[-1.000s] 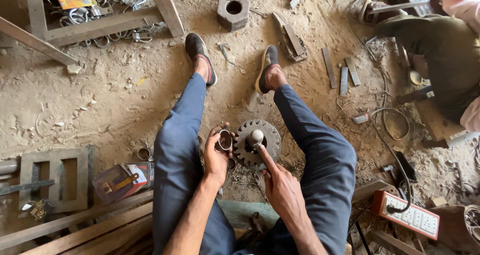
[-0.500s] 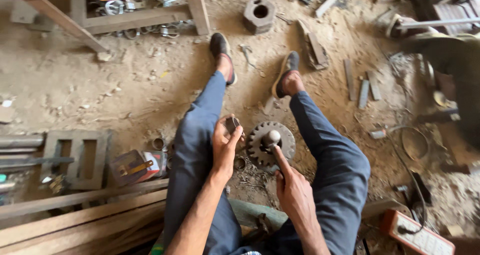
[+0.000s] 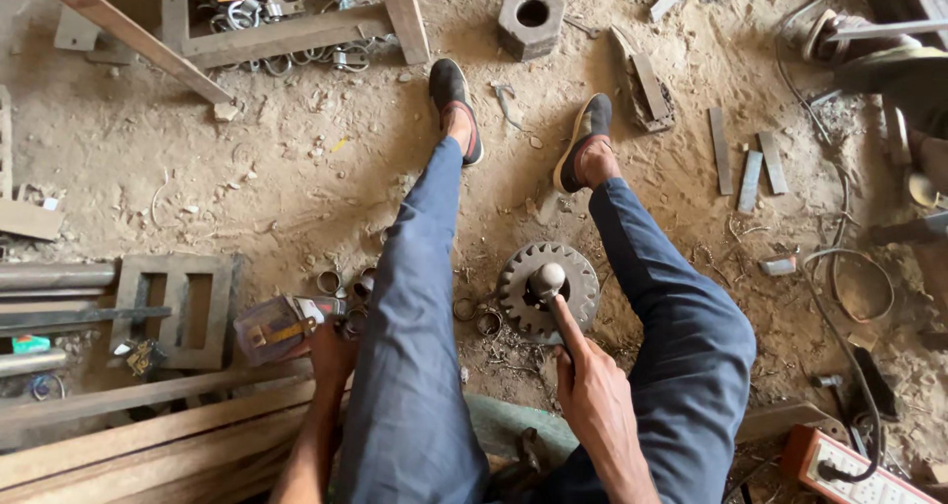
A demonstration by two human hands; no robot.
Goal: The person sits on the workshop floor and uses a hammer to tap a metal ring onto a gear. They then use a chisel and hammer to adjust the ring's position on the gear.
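soft, even daylight, faint shadows, no glare; sharp at centre, wide-angle bending and slight blur at the frame edges.

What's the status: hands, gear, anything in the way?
Right hand grips a hammer, its head resting on the gear. Left hand off to the left, beside small metal rings. Gear flat on the dirt between the legs; nothing covering it.

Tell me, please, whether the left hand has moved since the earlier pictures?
Yes. The left hand has left the gear between the legs and gone outward across the left leg to the small rings on the ground.
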